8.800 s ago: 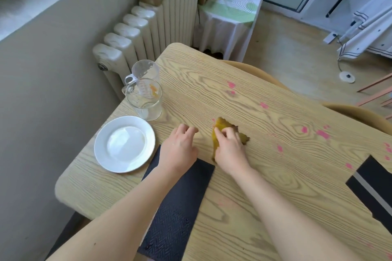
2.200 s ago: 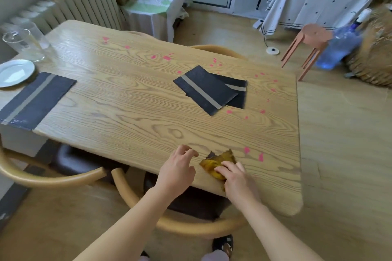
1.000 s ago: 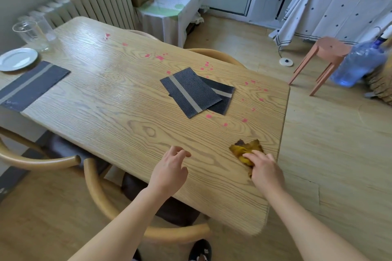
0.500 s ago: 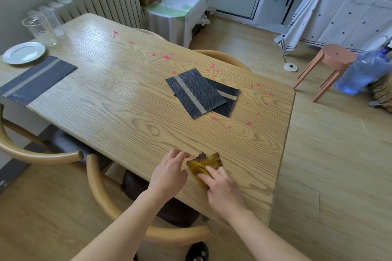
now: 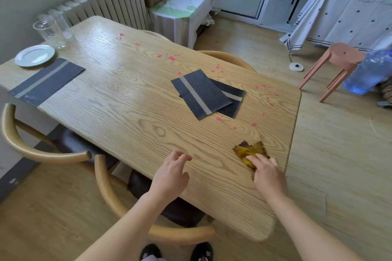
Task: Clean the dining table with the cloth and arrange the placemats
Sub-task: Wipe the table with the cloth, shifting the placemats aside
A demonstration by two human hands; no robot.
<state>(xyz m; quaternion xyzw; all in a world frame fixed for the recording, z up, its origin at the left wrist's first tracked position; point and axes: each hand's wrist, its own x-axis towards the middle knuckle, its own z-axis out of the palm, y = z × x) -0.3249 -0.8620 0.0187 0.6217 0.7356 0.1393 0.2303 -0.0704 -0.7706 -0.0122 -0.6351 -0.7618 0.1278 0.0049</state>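
By right edge of surface, right hand flat-fingered on yellow cloth, left hand loose, empty; risk of sweeping cloth off, or smearing pink spots onto stacked placemats.

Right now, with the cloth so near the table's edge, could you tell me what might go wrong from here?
The yellow cloth under the right hand lies close to the dining table's right edge; a wide stroke could sweep it off. Pink spots sit right beside the two overlapping placemats; wiping there may smear them onto the mats or shift them.
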